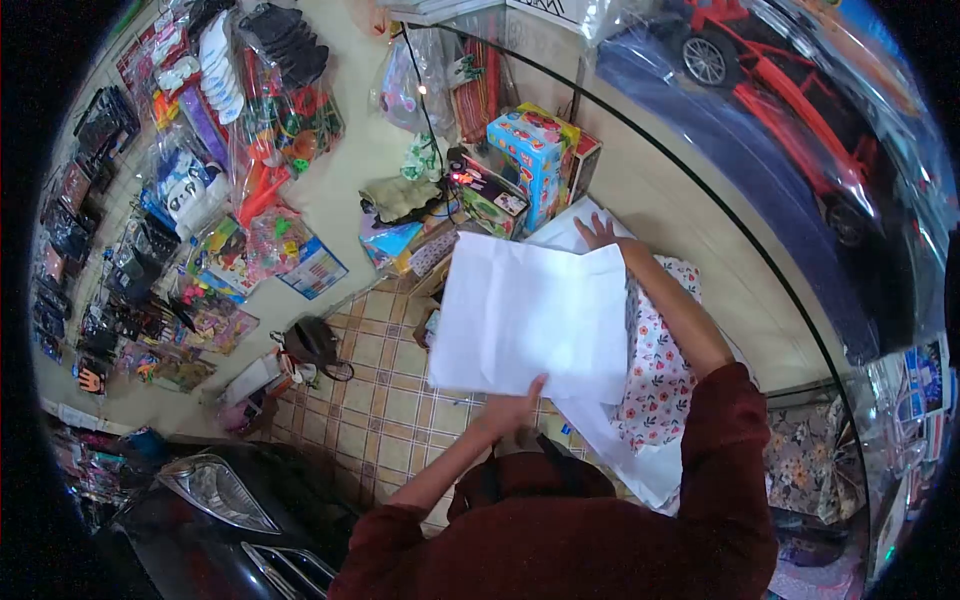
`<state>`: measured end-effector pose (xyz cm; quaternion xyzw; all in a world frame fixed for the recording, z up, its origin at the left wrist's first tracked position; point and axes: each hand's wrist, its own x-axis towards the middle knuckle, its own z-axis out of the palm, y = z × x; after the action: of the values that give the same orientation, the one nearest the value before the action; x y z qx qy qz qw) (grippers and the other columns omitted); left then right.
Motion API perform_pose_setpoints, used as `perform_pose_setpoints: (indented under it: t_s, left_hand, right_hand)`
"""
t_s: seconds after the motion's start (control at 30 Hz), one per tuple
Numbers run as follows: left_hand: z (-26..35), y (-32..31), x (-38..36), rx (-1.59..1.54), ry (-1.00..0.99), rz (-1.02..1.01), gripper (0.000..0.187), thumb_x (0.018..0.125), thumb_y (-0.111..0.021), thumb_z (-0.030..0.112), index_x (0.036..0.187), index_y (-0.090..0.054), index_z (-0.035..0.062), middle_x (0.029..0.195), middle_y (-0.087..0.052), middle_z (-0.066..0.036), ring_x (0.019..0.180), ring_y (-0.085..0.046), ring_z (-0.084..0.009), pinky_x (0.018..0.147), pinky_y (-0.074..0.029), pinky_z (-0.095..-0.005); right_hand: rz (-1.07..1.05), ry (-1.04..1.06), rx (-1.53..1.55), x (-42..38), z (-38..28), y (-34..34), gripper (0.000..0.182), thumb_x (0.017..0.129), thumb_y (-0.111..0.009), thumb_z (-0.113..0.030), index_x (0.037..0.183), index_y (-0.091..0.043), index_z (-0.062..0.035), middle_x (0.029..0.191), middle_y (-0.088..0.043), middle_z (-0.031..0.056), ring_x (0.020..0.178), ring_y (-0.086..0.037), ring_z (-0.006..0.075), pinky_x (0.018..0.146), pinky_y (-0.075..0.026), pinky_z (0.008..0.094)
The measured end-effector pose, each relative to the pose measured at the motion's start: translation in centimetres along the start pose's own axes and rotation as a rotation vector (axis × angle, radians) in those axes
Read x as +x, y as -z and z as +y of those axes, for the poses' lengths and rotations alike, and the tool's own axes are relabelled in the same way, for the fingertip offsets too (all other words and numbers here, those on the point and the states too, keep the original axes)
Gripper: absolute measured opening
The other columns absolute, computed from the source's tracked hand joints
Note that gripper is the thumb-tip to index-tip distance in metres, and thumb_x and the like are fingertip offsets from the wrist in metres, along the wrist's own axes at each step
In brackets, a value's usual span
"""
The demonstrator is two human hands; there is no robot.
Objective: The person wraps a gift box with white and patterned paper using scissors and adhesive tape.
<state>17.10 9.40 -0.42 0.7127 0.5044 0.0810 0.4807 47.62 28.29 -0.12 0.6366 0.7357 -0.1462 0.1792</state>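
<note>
A large white sheet of paper (530, 320) with faint fold lines spreads out in front of me. My left hand (517, 408) grips its lower edge, the thumb on top and the other fingers hidden beneath. Past the sheet's upper right corner, my right hand (597, 232) lies with its fingers spread on another white sheet (565, 221). Under my right forearm is a floral-patterned sheet (655, 385), white with small red flowers. More white paper (645, 470) shows below the floral one, close to my body.
A blue toy box (527, 160) and other packages stand beyond the sheets. A glass edge (700, 150) curves along the right, with a red toy car (790, 110) in plastic above. Packaged goods (265, 130) hang at left; a black motorbike (230, 510) is lower left, a dark bag (312, 342) nearby.
</note>
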Motion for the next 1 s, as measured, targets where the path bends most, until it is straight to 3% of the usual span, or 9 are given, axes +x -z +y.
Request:
perform_pose_setpoints:
  t_s: [0.03,0.1,0.17,0.3,0.4,0.47,0.63,0.83,1.0]
  left_hand:
    - [-1.8,0.4,0.8,-0.115,-0.053,0.054,0.064,0.096,-0.042,0.048,0.130,-0.045,-0.0054,0.130,-0.050,-0.022,0.122,-0.048,-0.0295,0.107,-0.033,-0.0371]
    - [-5.3,0.9,2.2,-0.415,-0.106,0.227,0.060,0.095,-0.049,0.044,0.126,-0.049,-0.0069,0.124,-0.054,-0.018,0.117,-0.051,-0.0271,0.104,-0.035,-0.0361]
    - [-5.3,3.1,1.7,-0.647,-0.101,0.382,0.060,0.094,-0.052,0.039,0.128,-0.043,-0.0096,0.128,-0.051,-0.018,0.119,-0.047,-0.0257,0.103,-0.034,-0.0352]
    - [-7.2,5.8,0.6,-1.037,-0.224,0.604,0.056,0.091,-0.056,0.024,0.132,-0.038,-0.0095,0.129,-0.049,-0.018,0.118,-0.047,-0.0252,0.102,-0.035,-0.0339]
    - [-7.7,6.8,-1.7,-1.150,-0.255,0.707,0.050,0.088,-0.057,0.018,0.129,-0.041,-0.0071,0.124,-0.051,-0.016,0.112,-0.051,-0.0240,0.098,-0.039,-0.0341]
    - [-5.5,7.7,-4.3,-1.235,-0.129,0.788,0.049,0.085,-0.058,0.015,0.127,-0.042,-0.0054,0.118,-0.053,-0.015,0.107,-0.054,-0.0247,0.092,-0.043,-0.0356]
    - [-9.8,9.3,-7.0,-1.281,-0.117,0.884,0.044,0.082,-0.058,0.013,0.121,-0.044,-0.0039,0.113,-0.053,-0.015,0.103,-0.055,-0.0264,0.087,-0.047,-0.0375]
    - [-10.7,9.0,-9.7,-1.278,-0.167,0.800,0.044,0.080,-0.057,0.011,0.120,-0.044,-0.0052,0.109,-0.054,-0.014,0.099,-0.056,-0.0262,0.084,-0.047,-0.0359]
    - [-10.8,6.7,-12.2,-1.249,-0.063,0.661,0.044,0.079,-0.057,0.013,0.118,-0.047,-0.0053,0.106,-0.056,-0.014,0.095,-0.058,-0.0251,0.082,-0.048,-0.0345]
  right_hand:
    - [0.032,-0.052,0.274,-1.0,0.3,1.3,0.084,0.086,-0.054,-0.050,0.147,-0.017,-0.0046,0.148,-0.013,0.0328,0.134,-0.015,0.0546,0.109,-0.021,0.0583]
    - [0.211,0.084,0.269,1.0,3.8,0.0,0.084,0.084,-0.055,-0.053,0.147,-0.020,-0.0090,0.146,-0.024,0.0281,0.133,-0.026,0.0467,0.109,-0.022,0.0553]
    - [0.416,-0.021,0.194,-3.0,1.5,1.6,0.072,0.085,-0.056,-0.047,0.143,-0.031,-0.0116,0.141,-0.036,0.0250,0.131,-0.036,0.0383,0.110,-0.025,0.0486]
    - [0.703,0.086,0.146,-12.1,-5.9,5.1,0.056,0.088,-0.056,-0.032,0.135,-0.042,-0.0036,0.134,-0.046,0.0231,0.124,-0.044,0.0346,0.106,-0.032,0.0452]
    - [0.674,0.264,0.220,-16.2,-10.4,2.8,0.052,0.089,-0.055,-0.029,0.134,-0.044,-0.0047,0.132,-0.048,0.0215,0.119,-0.049,0.0335,0.103,-0.036,0.0442]
    - [0.393,0.235,0.377,-20.9,-14.0,2.6,0.048,0.091,-0.055,-0.028,0.131,-0.046,-0.0040,0.130,-0.050,0.0203,0.118,-0.050,0.0343,0.102,-0.038,0.0428]
    - [0.313,0.174,0.606,-26.7,-19.0,-2.8,0.053,0.093,-0.050,-0.023,0.140,-0.033,-0.0084,0.137,-0.035,0.0323,0.125,-0.040,0.0440,0.103,-0.037,0.0452]
    - [0.617,0.052,0.490,-25.2,-20.6,-11.7,0.052,0.092,-0.049,-0.012,0.138,-0.031,0.0023,0.141,-0.018,0.0387,0.131,-0.025,0.0533,0.108,-0.028,0.0504]
    - [0.634,0.019,0.382,-25.1,-19.8,-13.8,0.053,0.090,-0.049,-0.010,0.137,-0.031,0.0080,0.144,-0.014,0.0378,0.134,-0.019,0.0514,0.111,-0.023,0.0500]
